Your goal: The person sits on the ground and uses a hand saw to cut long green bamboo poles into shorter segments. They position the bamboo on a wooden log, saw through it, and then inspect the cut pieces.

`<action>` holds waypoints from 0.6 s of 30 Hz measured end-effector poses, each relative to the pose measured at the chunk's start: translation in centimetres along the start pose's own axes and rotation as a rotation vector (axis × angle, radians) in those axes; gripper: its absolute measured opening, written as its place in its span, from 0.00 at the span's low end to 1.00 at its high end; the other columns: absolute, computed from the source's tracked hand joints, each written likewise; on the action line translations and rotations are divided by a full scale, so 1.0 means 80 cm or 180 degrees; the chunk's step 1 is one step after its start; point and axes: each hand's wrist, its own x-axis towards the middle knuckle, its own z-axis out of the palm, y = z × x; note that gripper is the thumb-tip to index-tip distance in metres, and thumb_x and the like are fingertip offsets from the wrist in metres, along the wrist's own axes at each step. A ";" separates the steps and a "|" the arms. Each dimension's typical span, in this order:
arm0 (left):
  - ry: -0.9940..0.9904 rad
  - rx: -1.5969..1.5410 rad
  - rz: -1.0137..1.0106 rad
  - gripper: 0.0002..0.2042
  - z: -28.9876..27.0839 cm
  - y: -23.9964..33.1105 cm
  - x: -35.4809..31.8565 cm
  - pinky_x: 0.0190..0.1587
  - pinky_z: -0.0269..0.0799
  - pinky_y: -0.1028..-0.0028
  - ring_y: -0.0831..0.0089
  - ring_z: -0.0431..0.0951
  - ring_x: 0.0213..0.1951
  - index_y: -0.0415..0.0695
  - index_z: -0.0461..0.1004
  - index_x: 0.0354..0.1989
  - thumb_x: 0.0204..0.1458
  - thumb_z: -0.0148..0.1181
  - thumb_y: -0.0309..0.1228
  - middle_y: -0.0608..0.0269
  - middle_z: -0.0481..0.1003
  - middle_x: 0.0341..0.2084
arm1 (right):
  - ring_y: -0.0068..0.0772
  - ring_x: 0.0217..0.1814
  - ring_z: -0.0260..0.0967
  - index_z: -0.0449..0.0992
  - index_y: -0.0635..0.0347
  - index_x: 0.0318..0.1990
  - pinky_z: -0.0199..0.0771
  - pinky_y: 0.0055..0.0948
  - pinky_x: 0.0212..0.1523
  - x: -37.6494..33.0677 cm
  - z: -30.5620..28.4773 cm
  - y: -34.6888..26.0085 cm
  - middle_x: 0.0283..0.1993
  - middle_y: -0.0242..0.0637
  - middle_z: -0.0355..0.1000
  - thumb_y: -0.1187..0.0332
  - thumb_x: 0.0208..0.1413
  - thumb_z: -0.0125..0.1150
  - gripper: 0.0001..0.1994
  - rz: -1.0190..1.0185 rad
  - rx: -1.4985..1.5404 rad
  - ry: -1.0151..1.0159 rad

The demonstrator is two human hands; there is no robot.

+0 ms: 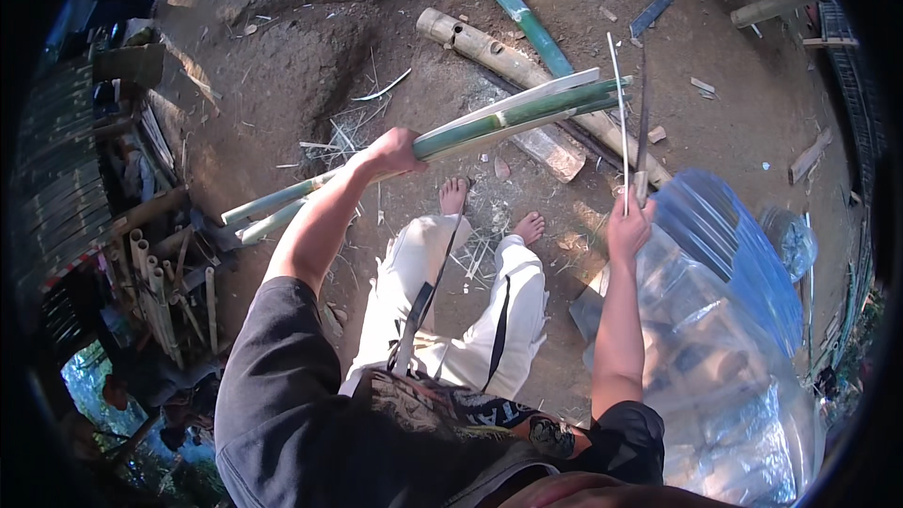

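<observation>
My left hand (390, 152) grips a bundle of long green split bamboo strips (508, 115) held level across my front, their ends reaching from lower left to upper right. My right hand (628, 221) is raised beside a blue plastic sheet and holds a thin pale bamboo sliver (618, 103) upright together with a dark narrow blade (642, 113). The tips of the sliver and the blade stand close to the right end of the bundle. My bare feet (489, 212) in white trousers rest on the dirt below.
A thick dry bamboo log (489, 49) and a green pole (513, 5) lie on the dirt ahead. Shavings litter the ground by my feet. Cut bamboo tubes (155, 287) are stacked at left. Crumpled blue and clear plastic sheeting (734, 320) lies at right.
</observation>
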 end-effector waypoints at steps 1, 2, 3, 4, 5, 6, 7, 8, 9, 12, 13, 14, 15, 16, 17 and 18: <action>-0.0130 0.0056 0.0020 0.19 0.014 0.005 0.032 0.36 0.78 0.65 0.66 0.82 0.26 0.40 0.81 0.39 0.37 0.70 0.36 0.52 0.81 0.24 | 0.50 0.39 0.74 0.82 0.50 0.51 0.74 0.44 0.38 0.020 0.031 0.028 0.41 0.47 0.69 0.62 0.57 0.65 0.15 -0.0163 -0.0068 0.0164; -0.0158 0.0030 0.0034 0.21 0.021 0.009 0.065 0.36 0.78 0.65 0.65 0.82 0.27 0.40 0.80 0.40 0.36 0.71 0.37 0.53 0.81 0.24 | 0.49 0.39 0.74 0.82 0.49 0.52 0.74 0.44 0.38 0.034 0.062 0.043 0.41 0.46 0.69 0.63 0.57 0.66 0.15 -0.0308 -0.0104 0.0323; -0.0193 -0.0009 0.0065 0.23 0.030 0.009 0.099 0.37 0.78 0.65 0.65 0.83 0.28 0.39 0.80 0.41 0.36 0.71 0.38 0.54 0.81 0.24 | 0.49 0.39 0.73 0.81 0.48 0.53 0.74 0.44 0.37 0.049 0.093 0.058 0.41 0.46 0.69 0.64 0.56 0.66 0.16 -0.0451 -0.0152 0.0491; -0.0250 -0.0130 0.0095 0.24 0.053 -0.001 0.138 0.38 0.78 0.65 0.64 0.83 0.29 0.39 0.79 0.42 0.36 0.72 0.39 0.55 0.81 0.24 | 0.49 0.39 0.73 0.81 0.47 0.53 0.74 0.44 0.37 0.067 0.122 0.072 0.41 0.45 0.69 0.65 0.56 0.66 0.17 -0.0635 -0.0225 0.0599; -0.0258 -0.0078 0.0202 0.24 0.068 -0.017 0.176 0.38 0.78 0.65 0.64 0.83 0.29 0.38 0.79 0.42 0.36 0.72 0.39 0.54 0.81 0.24 | 0.49 0.39 0.73 0.81 0.46 0.54 0.74 0.44 0.37 0.084 0.147 0.079 0.41 0.45 0.68 0.65 0.56 0.66 0.17 -0.0825 -0.0291 0.0741; -0.0263 -0.0017 0.0309 0.24 0.083 -0.034 0.215 0.38 0.78 0.65 0.64 0.83 0.29 0.38 0.79 0.42 0.36 0.72 0.39 0.53 0.81 0.25 | 0.49 0.39 0.73 0.81 0.44 0.54 0.74 0.44 0.37 0.095 0.173 0.085 0.41 0.45 0.68 0.66 0.56 0.66 0.17 -0.0938 -0.0447 0.0764; -0.0258 0.0042 0.0410 0.24 0.105 -0.051 0.249 0.37 0.78 0.65 0.64 0.83 0.30 0.37 0.79 0.42 0.36 0.72 0.39 0.52 0.81 0.25 | 0.49 0.40 0.72 0.81 0.42 0.55 0.74 0.43 0.38 0.104 0.202 0.095 0.41 0.45 0.68 0.66 0.57 0.65 0.17 -0.1057 -0.0596 0.0788; -0.0223 0.0111 0.0546 0.24 0.120 -0.061 0.275 0.38 0.78 0.65 0.63 0.83 0.30 0.37 0.79 0.42 0.37 0.72 0.39 0.52 0.81 0.26 | 0.49 0.40 0.72 0.80 0.41 0.56 0.73 0.43 0.39 0.116 0.225 0.105 0.40 0.46 0.68 0.66 0.57 0.65 0.18 -0.1150 -0.0719 0.0853; -0.0189 0.0185 0.0677 0.24 0.134 -0.073 0.299 0.38 0.78 0.65 0.63 0.83 0.31 0.37 0.79 0.42 0.37 0.72 0.39 0.52 0.81 0.27 | 0.47 0.40 0.72 0.80 0.40 0.56 0.74 0.43 0.39 0.129 0.247 0.112 0.41 0.44 0.68 0.66 0.57 0.65 0.18 -0.1291 -0.0713 0.0855; -0.0154 0.0304 0.0883 0.24 0.167 -0.120 0.369 0.39 0.77 0.66 0.65 0.82 0.32 0.37 0.79 0.41 0.38 0.74 0.41 0.53 0.82 0.30 | 0.44 0.40 0.73 0.80 0.38 0.56 0.74 0.41 0.39 0.157 0.311 0.127 0.41 0.40 0.68 0.66 0.56 0.66 0.19 -0.1578 -0.0575 0.0871; -0.0200 0.0275 0.0860 0.25 0.181 -0.140 0.390 0.39 0.77 0.67 0.66 0.82 0.32 0.37 0.79 0.41 0.38 0.75 0.42 0.54 0.82 0.30 | 0.44 0.39 0.73 0.80 0.37 0.55 0.75 0.41 0.38 0.160 0.330 0.131 0.41 0.40 0.68 0.66 0.54 0.67 0.20 -0.1628 -0.0498 0.0863; -0.0216 0.0266 0.0802 0.25 0.187 -0.161 0.406 0.39 0.77 0.67 0.67 0.82 0.32 0.37 0.79 0.41 0.38 0.75 0.42 0.55 0.82 0.29 | 0.44 0.39 0.73 0.80 0.37 0.55 0.75 0.41 0.38 0.162 0.350 0.131 0.41 0.38 0.68 0.66 0.54 0.67 0.20 -0.1641 -0.0395 0.0867; -0.0229 0.0137 0.0807 0.24 0.194 -0.183 0.418 0.37 0.76 0.69 0.71 0.81 0.31 0.37 0.79 0.39 0.39 0.77 0.42 0.58 0.81 0.28 | 0.43 0.38 0.74 0.80 0.37 0.55 0.75 0.40 0.38 0.161 0.372 0.131 0.41 0.37 0.68 0.66 0.53 0.68 0.20 -0.1632 -0.0288 0.0855; -0.0259 0.0091 0.0743 0.23 0.198 -0.185 0.430 0.37 0.76 0.70 0.72 0.81 0.31 0.37 0.78 0.38 0.40 0.77 0.41 0.59 0.81 0.28 | 0.42 0.38 0.74 0.80 0.36 0.55 0.75 0.40 0.37 0.162 0.386 0.137 0.40 0.36 0.68 0.66 0.52 0.68 0.20 -0.1621 -0.0232 0.0871; -0.0306 0.0058 0.0635 0.22 0.202 -0.189 0.433 0.36 0.76 0.70 0.73 0.81 0.31 0.37 0.78 0.38 0.40 0.77 0.41 0.59 0.81 0.28 | 0.42 0.38 0.74 0.80 0.37 0.55 0.75 0.40 0.38 0.158 0.399 0.136 0.40 0.36 0.68 0.67 0.52 0.68 0.20 -0.1600 -0.0210 0.0884; -0.0346 0.0032 0.0534 0.21 0.205 -0.192 0.435 0.36 0.76 0.71 0.74 0.81 0.31 0.37 0.78 0.37 0.40 0.77 0.40 0.60 0.81 0.27 | 0.42 0.38 0.74 0.81 0.37 0.54 0.75 0.41 0.38 0.155 0.412 0.141 0.40 0.36 0.68 0.67 0.52 0.68 0.20 -0.1575 -0.0192 0.0909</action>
